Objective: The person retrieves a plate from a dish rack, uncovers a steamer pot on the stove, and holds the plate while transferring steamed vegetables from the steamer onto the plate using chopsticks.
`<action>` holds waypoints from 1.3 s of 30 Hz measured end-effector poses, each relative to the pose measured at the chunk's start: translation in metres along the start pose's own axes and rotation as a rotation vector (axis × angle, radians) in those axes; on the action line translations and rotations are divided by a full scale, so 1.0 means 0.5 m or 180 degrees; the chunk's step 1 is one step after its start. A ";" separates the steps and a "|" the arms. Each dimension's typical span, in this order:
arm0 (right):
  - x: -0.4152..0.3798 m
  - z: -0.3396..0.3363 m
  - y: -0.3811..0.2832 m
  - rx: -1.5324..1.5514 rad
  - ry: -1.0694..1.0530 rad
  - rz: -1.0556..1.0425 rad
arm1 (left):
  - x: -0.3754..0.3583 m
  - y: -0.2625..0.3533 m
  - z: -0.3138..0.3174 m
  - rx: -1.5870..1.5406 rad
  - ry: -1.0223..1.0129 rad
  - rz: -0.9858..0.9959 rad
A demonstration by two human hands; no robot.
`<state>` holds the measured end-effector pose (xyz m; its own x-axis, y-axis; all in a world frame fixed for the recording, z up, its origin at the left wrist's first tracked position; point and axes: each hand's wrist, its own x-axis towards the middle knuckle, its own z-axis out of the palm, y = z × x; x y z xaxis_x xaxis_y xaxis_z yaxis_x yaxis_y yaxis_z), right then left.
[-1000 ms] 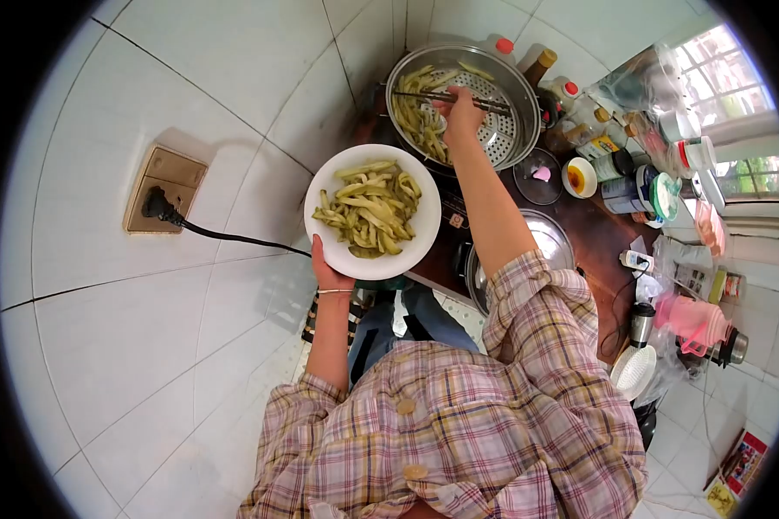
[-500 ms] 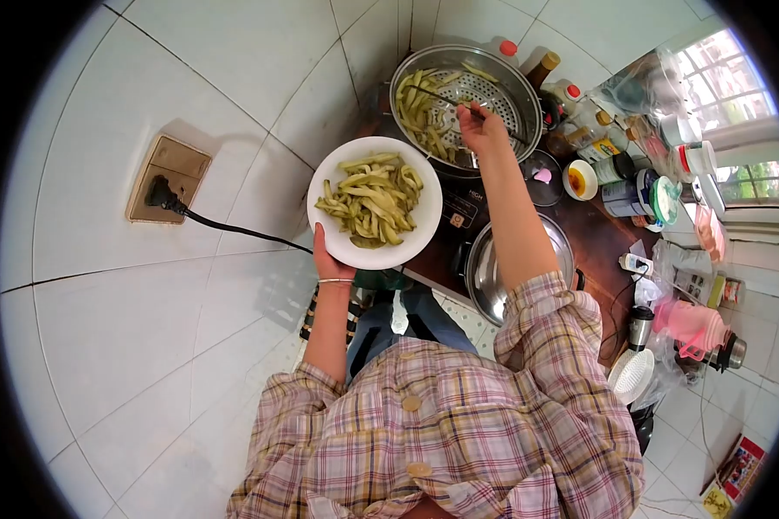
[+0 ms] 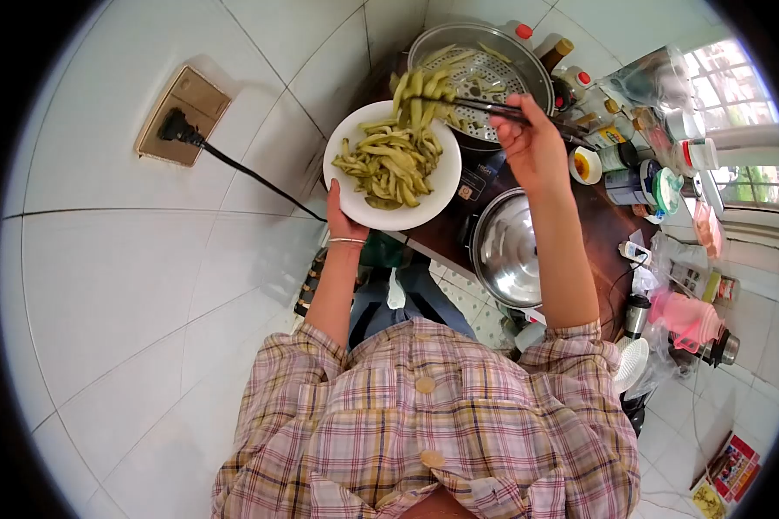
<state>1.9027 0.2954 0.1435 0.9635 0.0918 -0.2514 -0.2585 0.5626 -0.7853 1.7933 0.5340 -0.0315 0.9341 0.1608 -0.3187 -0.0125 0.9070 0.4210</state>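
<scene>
My left hand (image 3: 344, 212) grips the lower left rim of a white plate (image 3: 447, 186). Greenish strips (image 3: 394, 164) are heaped on the plate. My right hand (image 3: 531, 143) is closed around dark chopsticks (image 3: 480, 105), whose tips hold a bunch of strips (image 3: 424, 89) over the plate's upper edge. Behind the plate stands a metal steamer (image 3: 545, 78) with a perforated base, where some strips still lie; the plate and the lifted bunch hide part of it.
Right of the plate is a shiny metal lid or pan (image 3: 509, 251). Bottles and jars (image 3: 610, 134) line the counter's right side, near a small bowl (image 3: 585, 165) with orange contents. A black cable (image 3: 260, 179) runs from the wall socket (image 3: 201, 104) toward the counter.
A bunch of strips has come up from the steamer in the chopsticks, over the plate. My right hand has moved right and slightly down in view. Fewer strips show in the steamer.
</scene>
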 end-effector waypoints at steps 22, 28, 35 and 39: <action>-0.177 0.042 0.103 -0.2390 -0.0443 -0.0503 | -0.030 -0.004 0.020 0.0067 -0.0064 -0.0053; -0.172 0.072 0.088 -0.2233 -0.0421 -0.0948 | -0.036 -0.011 0.026 0.0120 -0.0076 -0.0053; -0.167 0.026 0.076 -0.2519 -0.0049 -0.1062 | -0.047 -0.020 0.029 0.0067 0.0023 -0.0026; -0.151 0.020 0.040 -0.2090 -0.0241 -0.0900 | -0.046 -0.028 0.020 0.0023 0.0091 0.0029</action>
<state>1.8253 0.3076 0.1525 0.9958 0.0856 0.0331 0.0362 -0.0349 -0.9987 1.7755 0.5137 -0.0218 0.9234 0.1802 -0.3390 -0.0182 0.9026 0.4301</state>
